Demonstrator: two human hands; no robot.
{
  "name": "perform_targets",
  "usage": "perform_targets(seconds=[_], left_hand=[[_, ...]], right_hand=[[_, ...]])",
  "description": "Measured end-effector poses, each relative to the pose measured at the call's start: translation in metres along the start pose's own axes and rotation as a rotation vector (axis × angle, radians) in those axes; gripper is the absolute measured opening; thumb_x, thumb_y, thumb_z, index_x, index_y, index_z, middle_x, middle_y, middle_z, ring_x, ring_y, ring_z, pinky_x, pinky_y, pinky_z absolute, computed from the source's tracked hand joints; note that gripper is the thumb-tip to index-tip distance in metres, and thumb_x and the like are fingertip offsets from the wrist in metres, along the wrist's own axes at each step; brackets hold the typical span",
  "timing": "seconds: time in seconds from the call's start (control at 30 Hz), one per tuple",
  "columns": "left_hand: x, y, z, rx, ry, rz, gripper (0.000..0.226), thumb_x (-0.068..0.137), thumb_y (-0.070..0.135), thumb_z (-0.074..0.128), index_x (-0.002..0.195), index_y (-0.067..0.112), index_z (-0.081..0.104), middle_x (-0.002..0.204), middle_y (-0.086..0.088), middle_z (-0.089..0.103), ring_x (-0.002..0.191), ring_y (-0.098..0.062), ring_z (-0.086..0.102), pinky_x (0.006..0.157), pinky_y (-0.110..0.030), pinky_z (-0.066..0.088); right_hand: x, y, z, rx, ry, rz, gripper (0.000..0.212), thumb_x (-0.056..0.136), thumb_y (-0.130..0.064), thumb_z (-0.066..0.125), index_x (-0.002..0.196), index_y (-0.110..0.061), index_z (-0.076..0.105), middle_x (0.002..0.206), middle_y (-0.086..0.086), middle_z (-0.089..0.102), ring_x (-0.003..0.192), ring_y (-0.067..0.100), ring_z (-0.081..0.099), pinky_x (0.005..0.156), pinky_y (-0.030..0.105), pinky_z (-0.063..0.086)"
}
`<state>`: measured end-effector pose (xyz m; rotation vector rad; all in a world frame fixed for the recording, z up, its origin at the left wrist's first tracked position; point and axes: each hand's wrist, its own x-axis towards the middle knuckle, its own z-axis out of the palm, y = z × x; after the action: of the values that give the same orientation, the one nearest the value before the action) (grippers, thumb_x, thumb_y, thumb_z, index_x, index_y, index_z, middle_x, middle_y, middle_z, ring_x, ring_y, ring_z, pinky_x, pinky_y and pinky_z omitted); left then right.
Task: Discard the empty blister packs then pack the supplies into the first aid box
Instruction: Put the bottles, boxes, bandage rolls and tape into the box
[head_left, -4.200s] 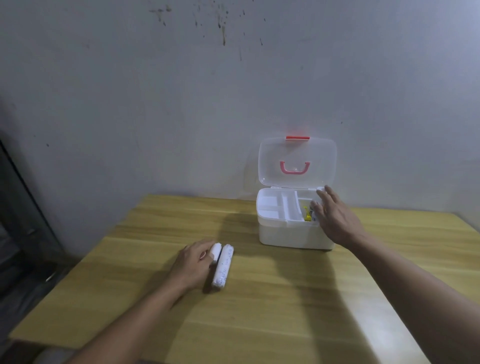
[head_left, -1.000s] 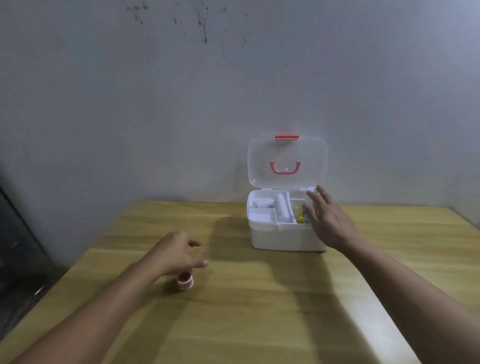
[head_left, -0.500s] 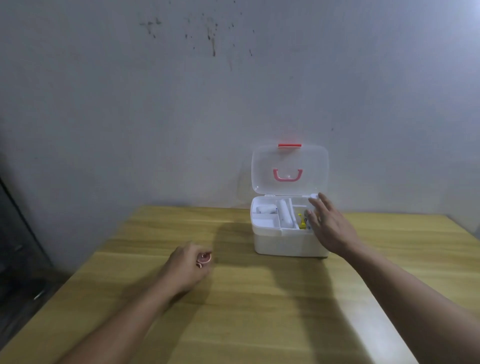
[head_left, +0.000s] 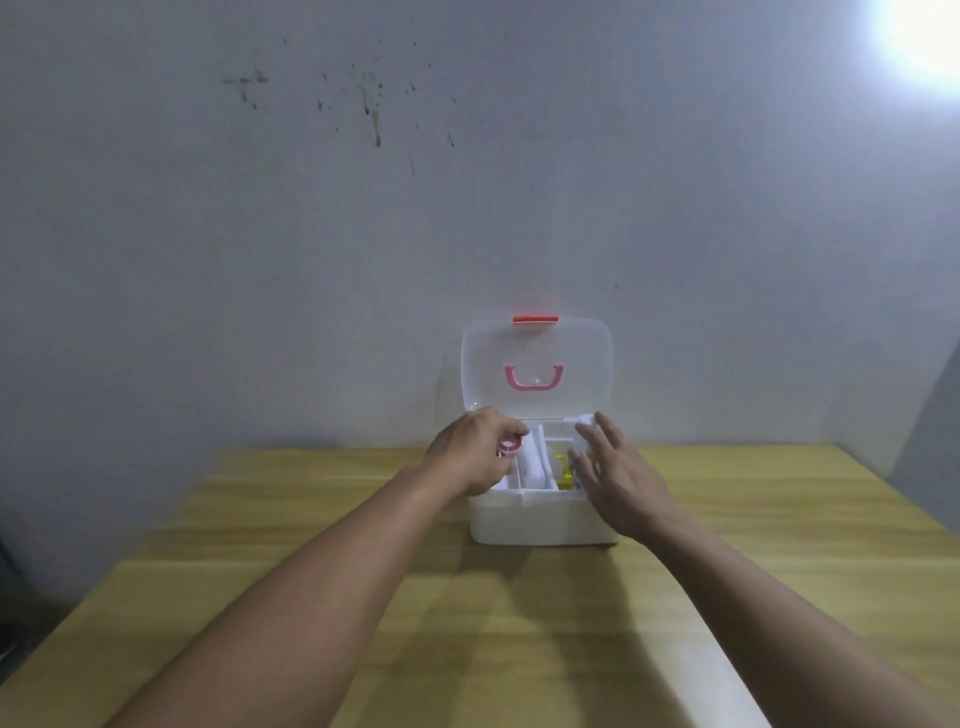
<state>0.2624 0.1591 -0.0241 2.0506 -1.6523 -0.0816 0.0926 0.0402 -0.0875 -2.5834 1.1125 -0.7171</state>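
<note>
A white first aid box (head_left: 540, 522) stands open at the far middle of the table, its clear lid (head_left: 535, 358) with a pink handle upright against the wall. My left hand (head_left: 475, 452) hovers over the box's left compartments, fingers closed on a small pink roll of tape (head_left: 510, 447). My right hand (head_left: 618, 480) rests with fingers spread on the box's right rim. Inside, a white bandage roll (head_left: 532, 462) lies in the middle compartment and yellow items (head_left: 563, 470) sit beside it, partly hidden by my right hand.
The wooden table (head_left: 519, 623) runs from the wall toward me, with its left edge falling off to a dark floor. The grey wall (head_left: 467, 208) stands directly behind the box. A bright light glares at the top right.
My left hand picked the pink tape roll up from the table and carried it forward and right over the box. My right hand stayed at the box's right rim.
</note>
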Motion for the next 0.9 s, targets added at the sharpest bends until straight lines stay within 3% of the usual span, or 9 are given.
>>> perform_targets(seconds=[0.17, 0.3, 0.47, 0.57, 0.73, 0.9], left_hand=[[0.005, -0.008, 0.014, 0.037, -0.069, -0.048, 0.045, 0.076, 0.024, 0.071, 0.120, 0.028, 0.063, 0.112, 0.005, 0.064, 0.101, -0.020, 0.063, 0.086, -0.033, 0.051], [0.007, -0.012, 0.019, 0.135, -0.005, -0.021, 0.027, 0.077, 0.029, 0.058, 0.101, 0.028, 0.071, 0.105, 0.002, 0.066, 0.105, -0.024, 0.057, 0.084, -0.032, 0.043], [0.009, -0.017, 0.025, 0.086, 0.036, -0.061, 0.040, 0.088, 0.027, 0.048, 0.126, 0.024, 0.059, 0.139, 0.000, 0.049, 0.133, -0.021, 0.036, 0.103, -0.038, 0.025], [0.009, -0.017, 0.030, 0.140, -0.090, -0.047, 0.049, 0.097, 0.028, 0.032, 0.145, 0.019, 0.036, 0.160, 0.001, 0.018, 0.148, -0.016, 0.011, 0.116, -0.047, 0.007], [0.002, -0.018, 0.037, 0.228, -0.230, -0.046, 0.052, 0.101, 0.031, 0.019, 0.151, 0.017, 0.022, 0.162, 0.006, 0.003, 0.149, -0.013, -0.004, 0.116, -0.057, -0.005], [0.001, -0.017, 0.037, 0.246, -0.202, -0.041, 0.055, 0.100, 0.031, 0.017, 0.153, 0.015, 0.009, 0.162, 0.003, 0.000, 0.149, -0.011, -0.004, 0.117, -0.055, -0.007]], right_hand=[[0.000, 0.001, -0.001, -0.006, 0.001, -0.012, 0.053, 0.099, -0.050, 0.029, 0.146, -0.025, 0.030, 0.161, 0.004, 0.016, 0.138, 0.027, 0.036, 0.103, 0.041, 0.038], [0.001, 0.002, -0.001, -0.019, 0.000, -0.010, 0.054, 0.098, -0.052, 0.028, 0.145, -0.027, 0.028, 0.161, 0.002, 0.014, 0.137, 0.026, 0.037, 0.103, 0.042, 0.039], [0.001, 0.003, 0.002, -0.009, 0.012, -0.010, 0.053, 0.098, -0.053, 0.028, 0.144, -0.028, 0.029, 0.161, 0.002, 0.016, 0.135, 0.026, 0.040, 0.101, 0.042, 0.041], [0.001, 0.004, 0.002, -0.014, 0.008, -0.015, 0.054, 0.097, -0.054, 0.027, 0.144, -0.028, 0.029, 0.161, 0.002, 0.015, 0.135, 0.026, 0.041, 0.101, 0.041, 0.041], [0.001, 0.005, 0.003, -0.011, 0.017, -0.021, 0.053, 0.097, -0.054, 0.027, 0.143, -0.028, 0.030, 0.160, 0.002, 0.017, 0.129, 0.026, 0.048, 0.097, 0.040, 0.042], [0.000, 0.004, 0.003, -0.013, 0.019, -0.018, 0.054, 0.097, -0.055, 0.027, 0.143, -0.028, 0.030, 0.160, 0.002, 0.017, 0.127, 0.026, 0.050, 0.095, 0.040, 0.043]])
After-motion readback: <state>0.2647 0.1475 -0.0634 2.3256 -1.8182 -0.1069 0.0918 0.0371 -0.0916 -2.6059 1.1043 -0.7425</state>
